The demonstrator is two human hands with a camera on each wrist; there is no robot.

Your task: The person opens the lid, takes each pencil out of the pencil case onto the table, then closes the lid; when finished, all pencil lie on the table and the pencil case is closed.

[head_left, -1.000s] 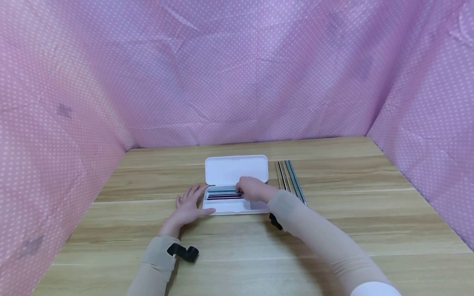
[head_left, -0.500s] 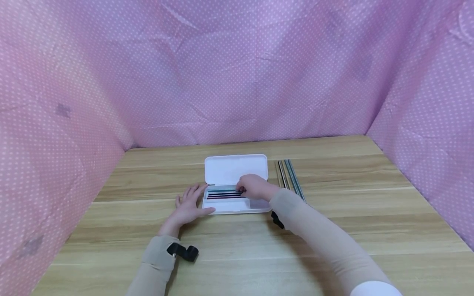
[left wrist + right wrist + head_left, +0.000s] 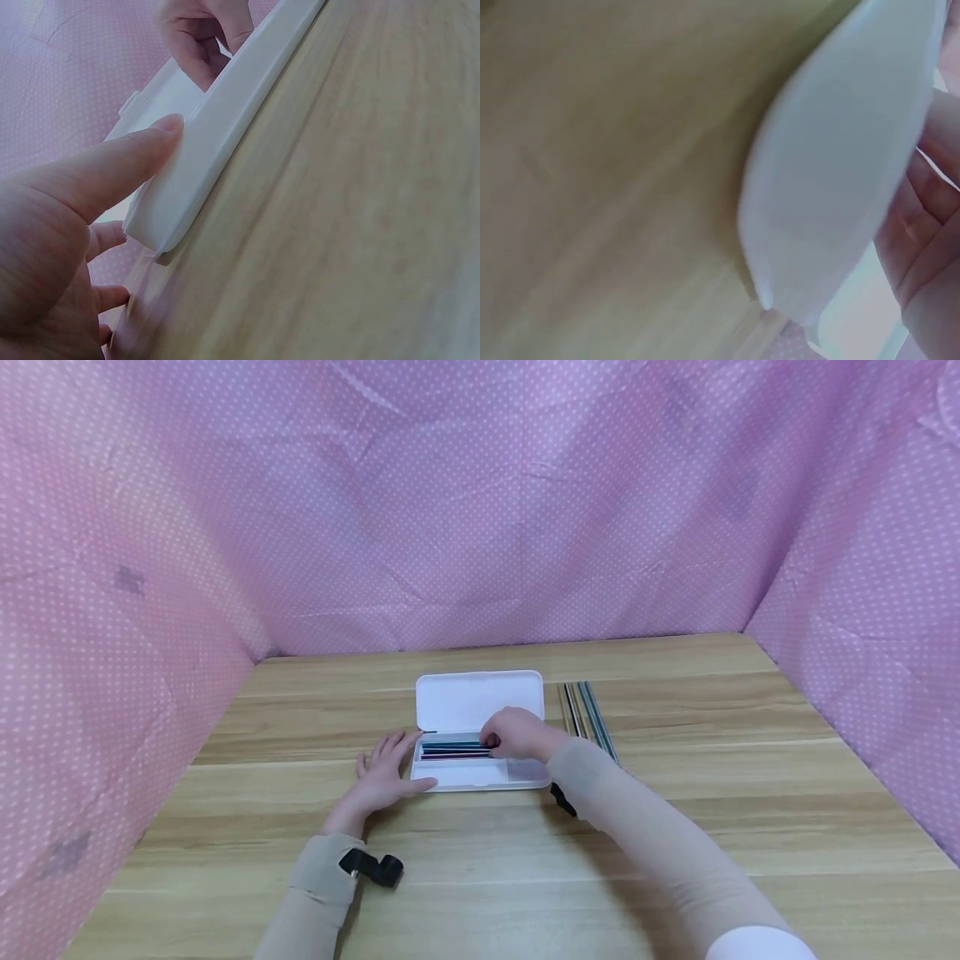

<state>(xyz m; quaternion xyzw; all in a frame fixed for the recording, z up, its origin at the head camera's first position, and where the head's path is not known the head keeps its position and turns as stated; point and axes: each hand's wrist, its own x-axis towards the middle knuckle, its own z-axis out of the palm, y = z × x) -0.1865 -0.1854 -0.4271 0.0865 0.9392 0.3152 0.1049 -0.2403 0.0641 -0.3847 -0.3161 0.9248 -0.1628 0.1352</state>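
Observation:
A white pencil case [image 3: 465, 777] lies on the table with its lid [image 3: 480, 693] tipped back. Several slim pencils [image 3: 453, 751], teal, dark and magenta, lie side by side in its rear compartment. My right hand [image 3: 517, 732] reaches over the case from the right, its curled fingers pinching at the pencils' right ends; the fingertips are partly hidden. My left hand [image 3: 382, 781] is spread at the case's left end. In the left wrist view its thumb [image 3: 142, 154] rests straight on the case's front rim, the other fingers beyond the end.
Several long, slim pencils [image 3: 597, 722], gold, black and teal, lie to the right of the case, partly covered by the right forearm. Pink dotted cloth [image 3: 480, 527] hangs around the back and sides of the wooden table [image 3: 480, 885].
My right hand has risen slightly and shifted a little away from me, and the pencils under it have moved slightly toward the lid. The left hand keeps its place on the case.

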